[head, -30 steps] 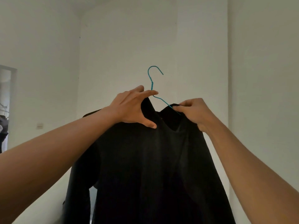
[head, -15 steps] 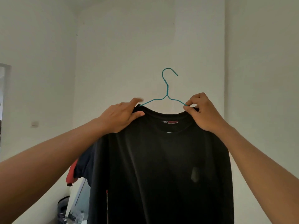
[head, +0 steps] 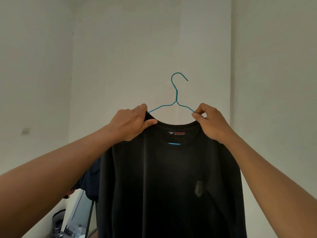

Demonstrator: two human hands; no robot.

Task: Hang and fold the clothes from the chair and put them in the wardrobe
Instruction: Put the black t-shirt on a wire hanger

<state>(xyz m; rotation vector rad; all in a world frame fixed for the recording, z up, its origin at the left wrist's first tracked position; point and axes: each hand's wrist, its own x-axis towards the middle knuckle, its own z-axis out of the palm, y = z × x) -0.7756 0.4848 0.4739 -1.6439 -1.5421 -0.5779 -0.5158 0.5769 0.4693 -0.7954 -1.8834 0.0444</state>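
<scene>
A black shirt (head: 171,177) hangs in front of me on a teal wire hanger (head: 176,97), whose hook points up and right. The hanger's lower bar shows through the neck opening, under a red label. My left hand (head: 132,124) grips the shirt's left shoulder at the collar, thumb lying over the front of the fabric. My right hand (head: 209,121) pinches the right collar edge together with the hanger wire. Both arms are raised and held out in front of me.
White walls stand ahead and to both sides. Behind the shirt at lower left, dark clothes (head: 89,184) hang over something, with a red item beside them. A dark round object (head: 58,219) and clutter lie on the floor there. A wall switch (head: 25,130) is at left.
The shirt has turned to face me squarely and now hangs flat on the hanger. Both hands shifted outward to the collar's two ends, and the hanger moved right.
</scene>
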